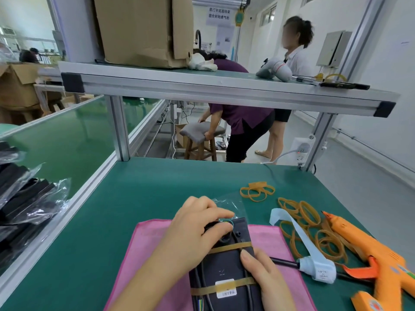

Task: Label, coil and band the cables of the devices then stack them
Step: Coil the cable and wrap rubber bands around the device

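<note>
A black flat device (226, 268) lies on a pink cloth (146, 248) at the front of the green table. Two tan rubber bands (231, 245) cross it, and a white label (225, 288) sits under the nearer band. A black cable runs along the device's face. My left hand (195, 230) curls over the device's far left corner, fingertips pinching the cable and a thin green tie there. My right hand (267, 279) grips the device's right edge, thumb on top. A clear plastic bag (226, 204) lies just beyond the device.
Loose tan rubber bands (314, 234) spread to the right, with a white label strip and its roll (318, 270), a black pen and an orange glue gun (381, 265). Bagged black devices (24, 203) pile at the left. An overhead shelf carries a cardboard box (143, 30). People stand beyond the table.
</note>
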A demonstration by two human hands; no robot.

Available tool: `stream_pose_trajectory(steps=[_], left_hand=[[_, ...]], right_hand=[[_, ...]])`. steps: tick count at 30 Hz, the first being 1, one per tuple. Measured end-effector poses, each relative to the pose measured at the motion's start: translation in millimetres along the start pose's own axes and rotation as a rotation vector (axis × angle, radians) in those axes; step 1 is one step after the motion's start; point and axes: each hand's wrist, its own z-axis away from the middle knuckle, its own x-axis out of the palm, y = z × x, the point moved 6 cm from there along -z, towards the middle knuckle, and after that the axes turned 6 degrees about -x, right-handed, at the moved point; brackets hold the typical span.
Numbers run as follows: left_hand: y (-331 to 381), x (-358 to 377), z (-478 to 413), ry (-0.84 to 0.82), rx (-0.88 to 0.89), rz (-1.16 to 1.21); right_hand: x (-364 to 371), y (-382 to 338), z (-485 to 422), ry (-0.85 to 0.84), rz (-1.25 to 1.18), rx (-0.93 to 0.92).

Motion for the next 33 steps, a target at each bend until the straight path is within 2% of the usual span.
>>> stream_pose_trajectory(steps=[3,8,13,20,28,33], left_hand=[[-2,1,-4,-0.057,-0.018,0.072],[-7,2,-3,0.004,-0.146,0.252],[-10,6,0,0.052,-0.281,0.246],[-14,9,-1,-0.017,-0.309,0.171],[-26,13,5,-0.049,-0.351,0.239],[-27,15,1,-0.138,-0.308,0.252]], right_hand=[[1,0,1,-0.010,0.022,0.010],[3,-1,4,-0.003,0.008,0.015],[3,0,1,-0.009,0.064,0.006],[-1,5,-4,0.002,0.119,-0.013],[1,12,-4,-0.010,0.155,-0.025],[0,10,-6,-0.004,0.176,-0.018]])
